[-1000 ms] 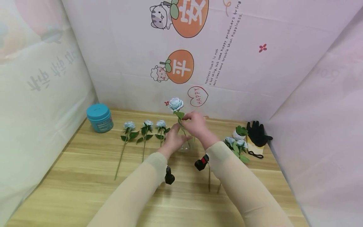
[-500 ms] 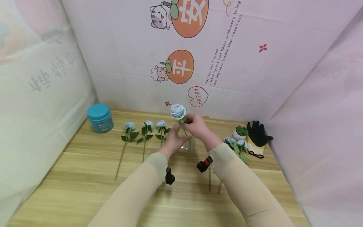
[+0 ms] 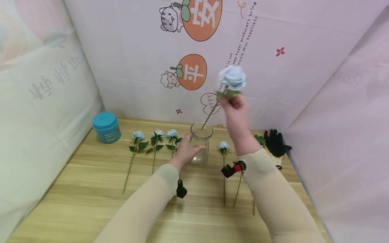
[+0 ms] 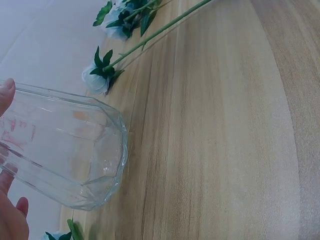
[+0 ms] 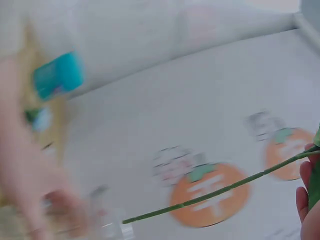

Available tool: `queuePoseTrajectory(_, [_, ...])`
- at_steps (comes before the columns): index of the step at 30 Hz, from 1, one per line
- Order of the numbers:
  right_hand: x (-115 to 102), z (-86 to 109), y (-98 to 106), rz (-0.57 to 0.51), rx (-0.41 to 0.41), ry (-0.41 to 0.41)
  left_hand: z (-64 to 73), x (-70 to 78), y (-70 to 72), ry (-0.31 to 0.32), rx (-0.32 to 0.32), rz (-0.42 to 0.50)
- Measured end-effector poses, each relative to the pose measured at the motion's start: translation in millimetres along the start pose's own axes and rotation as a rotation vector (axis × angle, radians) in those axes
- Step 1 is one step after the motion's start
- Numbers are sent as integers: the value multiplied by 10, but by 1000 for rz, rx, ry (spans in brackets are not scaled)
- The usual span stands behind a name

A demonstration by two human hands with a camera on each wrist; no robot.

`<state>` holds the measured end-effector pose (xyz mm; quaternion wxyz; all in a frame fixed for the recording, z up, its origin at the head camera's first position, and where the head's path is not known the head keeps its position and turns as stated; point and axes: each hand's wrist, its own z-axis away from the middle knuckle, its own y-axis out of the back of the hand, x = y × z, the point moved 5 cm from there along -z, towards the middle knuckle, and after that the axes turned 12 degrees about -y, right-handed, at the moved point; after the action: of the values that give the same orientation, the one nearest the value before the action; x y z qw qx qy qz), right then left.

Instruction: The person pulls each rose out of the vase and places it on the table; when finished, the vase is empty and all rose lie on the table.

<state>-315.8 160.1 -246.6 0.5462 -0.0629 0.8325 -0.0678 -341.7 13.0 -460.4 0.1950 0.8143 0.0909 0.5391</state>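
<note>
A clear glass vase (image 3: 199, 156) stands upright on the wooden table, and my left hand (image 3: 185, 150) grips its side. In the left wrist view the ribbed lower part of the vase (image 4: 65, 147) shows, with fingertips on both sides. High to the right, my right hand (image 3: 238, 116) pinches a pale blue artificial rose (image 3: 232, 77) just under the bloom. Its bare green stem (image 5: 215, 194) slants down to the vase mouth; whether the tip is inside the rim or just above it, I cannot tell.
Several blue roses (image 3: 138, 135) lie left of the vase, and others (image 3: 223, 145) lie right of it, partly behind my right arm. A turquoise tub (image 3: 107, 127) sits at back left. A black glove (image 3: 275, 143) and a partly hidden green plant (image 3: 260, 139) are at right.
My right hand has risen and moved right from the vase, raising the rose until nearly its whole stem shows above the mouth. The left hand has stayed on the vase.
</note>
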Motion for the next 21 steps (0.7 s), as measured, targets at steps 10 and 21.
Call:
queuePoseTrajectory(10, [-203, -2, 627, 62, 255, -228, -11, -31, 6, 23, 20, -26])
queuePoseTrajectory(21, [1320, 263, 1148, 526, 90, -843, -15, -25, -9, 5, 32, -26])
